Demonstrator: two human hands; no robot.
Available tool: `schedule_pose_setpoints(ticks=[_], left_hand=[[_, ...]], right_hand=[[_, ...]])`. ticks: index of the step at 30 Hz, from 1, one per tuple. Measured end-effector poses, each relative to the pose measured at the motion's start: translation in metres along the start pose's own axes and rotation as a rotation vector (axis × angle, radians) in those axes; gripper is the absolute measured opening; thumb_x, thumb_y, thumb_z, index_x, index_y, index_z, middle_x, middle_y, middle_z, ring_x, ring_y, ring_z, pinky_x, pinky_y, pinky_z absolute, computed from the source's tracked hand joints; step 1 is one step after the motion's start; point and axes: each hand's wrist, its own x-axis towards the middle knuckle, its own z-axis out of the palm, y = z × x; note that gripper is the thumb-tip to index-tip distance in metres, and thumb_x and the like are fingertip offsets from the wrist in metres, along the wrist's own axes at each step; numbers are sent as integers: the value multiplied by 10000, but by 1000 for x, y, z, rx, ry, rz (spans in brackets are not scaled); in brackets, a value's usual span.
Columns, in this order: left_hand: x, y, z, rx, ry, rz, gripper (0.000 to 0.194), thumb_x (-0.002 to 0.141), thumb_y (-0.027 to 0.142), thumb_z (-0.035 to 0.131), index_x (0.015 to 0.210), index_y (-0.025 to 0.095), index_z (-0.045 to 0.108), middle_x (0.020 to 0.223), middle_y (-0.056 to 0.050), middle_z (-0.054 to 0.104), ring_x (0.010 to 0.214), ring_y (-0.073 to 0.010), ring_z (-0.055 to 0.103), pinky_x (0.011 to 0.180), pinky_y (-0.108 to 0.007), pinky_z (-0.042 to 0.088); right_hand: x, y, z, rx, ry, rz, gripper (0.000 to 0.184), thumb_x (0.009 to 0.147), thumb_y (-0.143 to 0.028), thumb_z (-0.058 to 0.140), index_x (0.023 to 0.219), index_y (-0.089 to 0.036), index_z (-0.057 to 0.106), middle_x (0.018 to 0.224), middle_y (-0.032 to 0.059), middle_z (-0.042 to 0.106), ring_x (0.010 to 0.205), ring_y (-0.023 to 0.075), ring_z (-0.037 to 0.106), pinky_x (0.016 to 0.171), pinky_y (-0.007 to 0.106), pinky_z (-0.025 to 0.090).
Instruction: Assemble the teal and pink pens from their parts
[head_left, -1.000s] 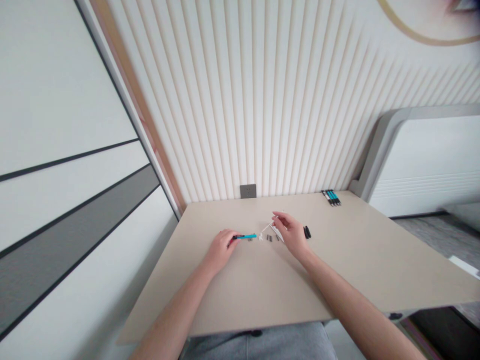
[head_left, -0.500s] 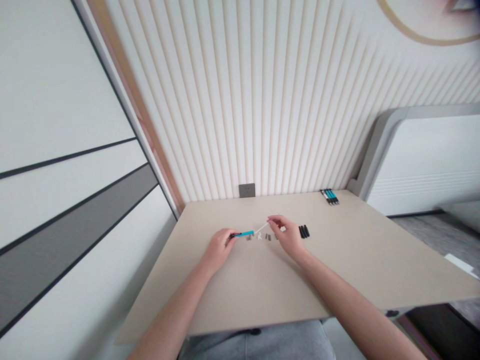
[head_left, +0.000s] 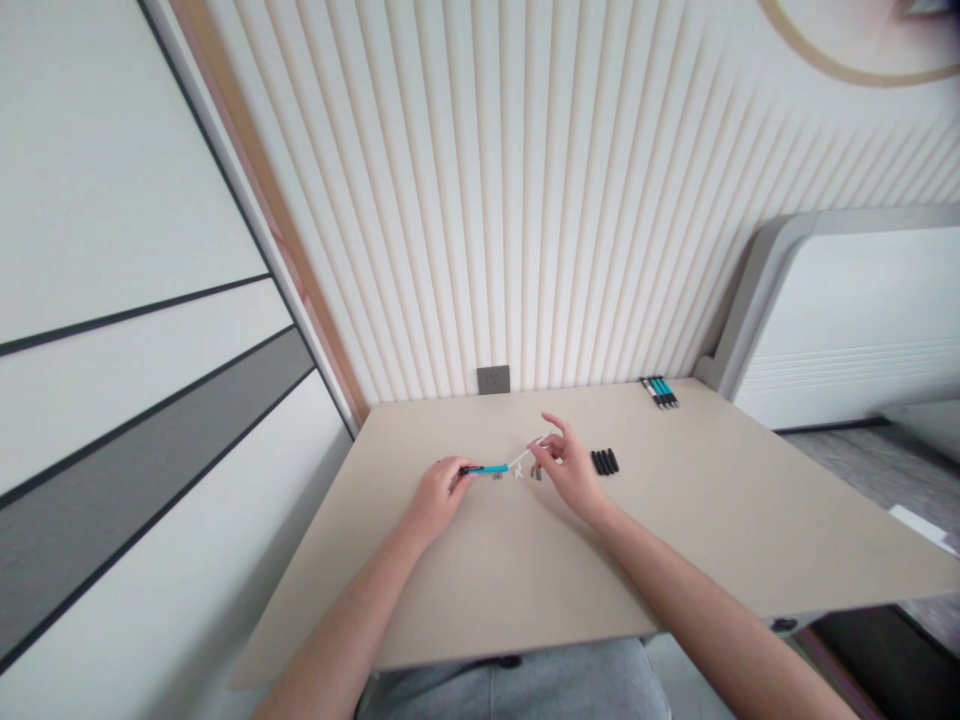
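The left hand (head_left: 439,497) is closed around a teal-and-black pen barrel (head_left: 487,469), while the right hand (head_left: 570,470) is only partly open, pinching a thin white refill (head_left: 529,451) between its fingertips (head_left: 546,441), the refill's far end at the barrel's tip; small grey pen parts (head_left: 535,474) lie on the worktop (head_left: 675,520) just below, black pen parts (head_left: 604,461) beyond the right hand

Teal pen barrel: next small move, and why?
Probably tilt the thin white rod in the right hand level with the teal pen barrel in the left hand: its tip sits at the barrel's end, but the rod slants off the barrel's line.
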Motion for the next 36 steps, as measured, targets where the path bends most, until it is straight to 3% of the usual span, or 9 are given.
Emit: schedule_pose_setpoints(ticks=[5,10,17,25,30,33,36], left_hand=[[1,1,-2,-46,61,-56,147,916,280,519,991,201,617,935,-45,689,855,-187,635,773,-312,511],[1,2,-2,-74,47,-58,148,913,292,527,986,203,619,933,-38,691,851,-182,637,775,-305,511],[0,3,-3,-52,-42,36,128,904,261,540,972,205,632,915,-41,681,852,-182,625,786,-308,495],[-1,-2,-2,-49,-94,96,124,907,267,560,975,212,648,922,-38,688,874,-190,609,833,-337,469],[1,-1,0,8,-73,70,162,925,255,528,1031,216,643,968,-54,671,928,-206,596,861,-365,471],[2,-2,-1,33,-62,55,149,926,222,517,1010,215,639,955,-45,662,926,-204,592,851,-357,470],[2,-6,-1,40,-33,34,153,923,197,511,1017,209,631,946,-41,657,912,-198,593,839,-346,472]], right_hand=[[6,2,-4,103,-46,92,329,775,-475,677,856,-170,586,716,38,685,626,162,647,573,260,472],[6,5,-4,92,-189,152,343,748,-481,700,823,-158,614,694,47,705,636,160,636,572,254,453],[0,12,-3,-308,-254,67,286,767,-442,672,729,-160,697,683,21,680,627,139,562,572,244,401],[-3,3,-8,-461,-333,32,285,854,-396,585,709,-179,700,658,4,665,635,143,563,595,238,381],[-1,-2,-7,-525,-381,-76,351,950,-363,453,777,-193,707,783,33,703,754,163,619,724,252,420],[5,-1,-12,-601,-310,-122,390,989,-334,362,876,-190,707,856,59,711,830,178,629,789,272,424],[11,2,-24,-707,-201,-123,319,972,-309,406,954,-193,703,975,70,713,936,193,617,869,294,405]])
